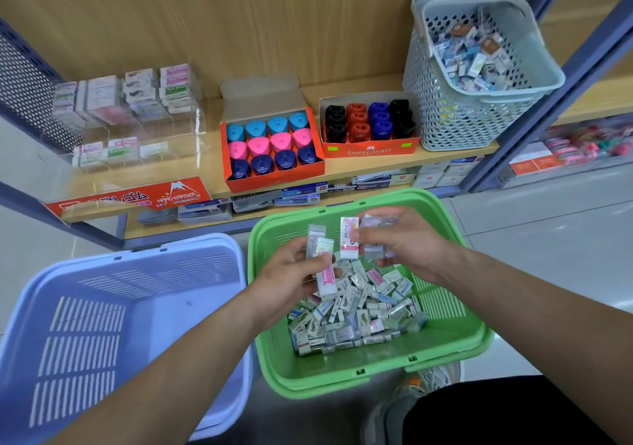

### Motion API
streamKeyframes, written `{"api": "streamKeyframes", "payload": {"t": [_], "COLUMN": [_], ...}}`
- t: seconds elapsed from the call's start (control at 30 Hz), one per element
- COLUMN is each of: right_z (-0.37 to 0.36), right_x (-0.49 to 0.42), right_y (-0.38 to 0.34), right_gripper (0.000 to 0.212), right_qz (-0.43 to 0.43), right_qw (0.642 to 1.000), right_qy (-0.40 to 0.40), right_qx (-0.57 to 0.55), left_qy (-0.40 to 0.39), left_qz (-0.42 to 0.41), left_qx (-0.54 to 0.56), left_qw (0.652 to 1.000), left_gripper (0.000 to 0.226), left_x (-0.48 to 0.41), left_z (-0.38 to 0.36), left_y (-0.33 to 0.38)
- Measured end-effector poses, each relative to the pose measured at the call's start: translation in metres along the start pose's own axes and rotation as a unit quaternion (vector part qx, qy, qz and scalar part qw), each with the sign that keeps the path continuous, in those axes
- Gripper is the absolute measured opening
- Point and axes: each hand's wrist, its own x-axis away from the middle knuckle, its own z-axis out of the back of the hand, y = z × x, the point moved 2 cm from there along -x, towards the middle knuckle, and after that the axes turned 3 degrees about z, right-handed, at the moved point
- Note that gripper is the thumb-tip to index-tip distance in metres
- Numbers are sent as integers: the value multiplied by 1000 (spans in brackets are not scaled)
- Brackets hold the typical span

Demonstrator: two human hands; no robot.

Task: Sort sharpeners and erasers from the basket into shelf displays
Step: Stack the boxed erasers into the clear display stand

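A green basket on the floor holds a heap of small wrapped erasers. Over it, my left hand grips a few wrapped erasers, one with a pink label. My right hand pinches a pink-and-white eraser and holds more clear-wrapped ones. On the shelf stand a clear acrylic eraser display and two orange boxes of sharpeners.
An empty blue basket sits left of the green one. A grey basket full of small boxed items stands at the shelf's right end. Boxes line the lower shelf. My shoe is beside the green basket.
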Motion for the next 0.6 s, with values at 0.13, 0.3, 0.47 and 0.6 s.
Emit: {"api": "streamKeyframes", "payload": {"t": [0.13,0.3,0.47,0.6], "right_z": [-8,-9,-10,-11], "right_x": [5,7,7,5], "right_y": [3,5,8,11], "right_gripper": [35,44,54,41], "right_qz": [-14,-26,-33,-63], "right_qw": [999,999,999,997], "right_qy": [-30,-20,4,-37], "right_qx": [24,37,19,-36], "left_qy": [10,27,28,39], "left_qz": [11,16,18,37], "left_qx": [47,106,113,114], "left_qw": [999,994,993,992], "left_gripper": [57,64,76,53], "left_x": [-2,-4,-9,-14], "left_z": [-4,-12,-19,-19], "left_y": [2,2,-1,-2]}}
